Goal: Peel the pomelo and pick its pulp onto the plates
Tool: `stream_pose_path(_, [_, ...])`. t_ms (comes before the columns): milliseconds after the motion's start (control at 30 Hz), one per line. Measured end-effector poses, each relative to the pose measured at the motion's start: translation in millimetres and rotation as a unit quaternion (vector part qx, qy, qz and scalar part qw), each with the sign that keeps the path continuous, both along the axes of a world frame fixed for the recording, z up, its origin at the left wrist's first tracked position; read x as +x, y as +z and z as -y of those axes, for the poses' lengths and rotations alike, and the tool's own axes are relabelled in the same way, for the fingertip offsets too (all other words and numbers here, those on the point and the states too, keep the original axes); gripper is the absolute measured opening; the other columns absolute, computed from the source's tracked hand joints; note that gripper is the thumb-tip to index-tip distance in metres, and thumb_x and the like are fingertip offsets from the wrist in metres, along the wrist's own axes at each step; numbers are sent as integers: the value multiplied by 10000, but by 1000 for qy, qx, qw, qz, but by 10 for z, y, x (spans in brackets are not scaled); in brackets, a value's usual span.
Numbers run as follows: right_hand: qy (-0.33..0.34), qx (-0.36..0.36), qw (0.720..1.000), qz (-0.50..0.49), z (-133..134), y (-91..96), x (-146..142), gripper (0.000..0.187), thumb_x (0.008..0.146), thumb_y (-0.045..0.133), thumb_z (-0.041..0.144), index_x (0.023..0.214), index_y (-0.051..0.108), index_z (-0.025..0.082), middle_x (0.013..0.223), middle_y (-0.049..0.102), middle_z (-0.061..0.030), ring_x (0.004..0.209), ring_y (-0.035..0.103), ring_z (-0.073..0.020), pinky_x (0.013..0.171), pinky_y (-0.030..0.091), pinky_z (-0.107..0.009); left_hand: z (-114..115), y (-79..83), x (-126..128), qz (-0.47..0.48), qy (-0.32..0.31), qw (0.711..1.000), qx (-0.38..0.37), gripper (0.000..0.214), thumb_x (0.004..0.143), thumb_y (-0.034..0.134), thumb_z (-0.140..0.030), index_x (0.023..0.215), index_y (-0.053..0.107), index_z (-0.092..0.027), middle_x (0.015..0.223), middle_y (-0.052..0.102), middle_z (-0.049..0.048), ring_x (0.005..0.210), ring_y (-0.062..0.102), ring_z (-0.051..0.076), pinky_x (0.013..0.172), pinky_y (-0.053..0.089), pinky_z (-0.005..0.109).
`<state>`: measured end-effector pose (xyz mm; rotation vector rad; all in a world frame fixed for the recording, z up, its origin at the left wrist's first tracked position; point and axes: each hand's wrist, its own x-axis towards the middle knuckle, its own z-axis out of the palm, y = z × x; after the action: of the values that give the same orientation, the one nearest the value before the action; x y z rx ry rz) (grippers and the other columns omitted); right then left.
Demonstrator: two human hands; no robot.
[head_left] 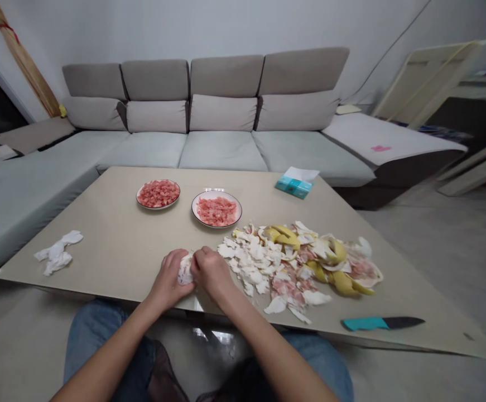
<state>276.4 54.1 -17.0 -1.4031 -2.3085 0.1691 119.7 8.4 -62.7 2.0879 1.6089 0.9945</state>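
**A:** Where's the piece being worked on?

**B:** At the near edge of the desk (pixel 121 245), about midway along it. The fruit segment (pixel 185 271) sits between the two hands. The left hand (pixel 168 279) is closed round its left side and the right hand (pixel 211 271) is curled over its right, so both are gripping it. Only a pale, pinkish strip of it shows between the fingers.

**A:** It looks like skinning the membrane off. How would you do that well?

**B:** I'd hold it low over the desk, as here, so any scraps fall on the surface and not in the lap. One hand should do the steadying while the thumb of the other lifts the skin at a seam and peels along it. Squeezing would likely crush the flesh, so a light grip is better.

**A:** And the bits?

**B:** The peel pile (pixel 297 262) lies just to the right of the right hand, so skins can go there with a short move. The nearer plate (pixel 193 209) of pink pulp stands straight ahead towards the middle, and a second plate (pixel 138 196) is to its left.

**A:** Is the knife needed?

**B:** I'd say not. The knife (pixel 383 322) lies well apart by the near right edge, out of the way. The crumpled tissue (pixel 58 252) by the left edge would do for sticky fingers.
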Motion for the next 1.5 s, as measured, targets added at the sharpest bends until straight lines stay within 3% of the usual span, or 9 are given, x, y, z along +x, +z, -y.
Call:
stream_pose_path(100, [-73, 6, 989, -127, -175, -3, 238, 174, 824, 521, 112, 742, 673, 136, 719, 653, -67, 666, 577, -163, 635, 406, -251, 17, -16, -43, 6, -12, 1000, -2, 664, 688, 729, -246, 1282, 433, -225, 1320, 498, 127, 1253, 467, 283, 1073, 378, 471])
stream_pose_path(233, [-35, 38, 960, -275, -238, -10, 656, 203, 854, 496, 156, 901, 693, 145, 858, 692, -84, 771, 623, -183, 717, 480, -284, 20, -28, -110, 21, -26, 999, -7, 673, 707, 739, -259, 1299, 420, -230, 1337, 486, 130, 1268, 468, 272, 1084, 375, 470])
stream_pose_path(333, [-45, 69, 960, -267, -210, -52, 891, 314, 814, 447, 66, 971, 703, 156, 958, 700, -102, 894, 637, -206, 820, 496, -335, 5, -18, -176, 34, -41, 998, -25, 685, 703, 752, -274, 1304, 426, -234, 1342, 485, 124, 1268, 477, 269, 1086, 375, 467])
stream_pose_path(500, [-109, 90, 981, -135, -152, -114, 1089, 384, 760, 433, -13, 977, 720, 121, 1038, 693, -157, 1013, 610, -258, 934, 457, -398, 15, 50, -301, 27, -46, 996, -77, 755, 694, 772, -314, 1345, 396, -247, 1373, 448, 122, 1288, 461, 273, 1093, 367, 462])
stream_pose_path(633, [-116, 65, 986, -105, 13, -142, 960, 280, 869, 480, 82, 1040, 695, 137, 970, 691, -134, 931, 613, -241, 840, 469, -347, 37, 122, -304, -6, -48, 996, -72, 765, 689, 774, -317, 1357, 405, -258, 1390, 430, 120, 1324, 417, 288, 1115, 336, 488])
stream_pose_path(867, [30, -22, 981, -190, 310, -226, 390, 167, 914, 553, 179, 992, 699, 201, 905, 704, -39, 844, 643, -149, 762, 451, -240, 37, 179, -96, -30, -16, 998, -45, 749, 734, 738, -320, 1383, 370, -262, 1387, 415, 118, 1328, 401, 285, 1123, 326, 502])
stream_pose_path(1233, [146, 50, 988, 29, 212, -94, 308, 118, 904, 581, 154, 948, 690, 150, 890, 679, -64, 828, 595, -189, 641, 399, -262, -22, 119, -21, -50, -10, 998, -29, 644, 727, 725, -295, 1288, 412, -249, 1290, 470, 103, 1226, 469, 286, 1059, 385, 508])
stream_pose_path(1367, [183, 61, 980, 58, 186, -48, 299, 148, 919, 537, 113, 952, 680, 128, 880, 670, -84, 805, 576, -191, 625, 410, -274, -47, 149, -29, -58, -13, 998, -23, 615, 721, 712, -273, 1267, 432, -236, 1249, 497, 100, 1186, 498, 277, 1030, 414, 476])
stream_pose_path(1500, [200, 97, 974, 48, 148, -148, 247, 147, 916, 520, 97, 928, 667, 104, 846, 658, -98, 790, 563, -201, 609, 407, -282, -63, 176, -26, -60, -17, 998, -18, 591, 721, 706, -270, 1247, 441, -224, 1213, 510, 96, 1149, 514, 263, 1007, 429, 448])
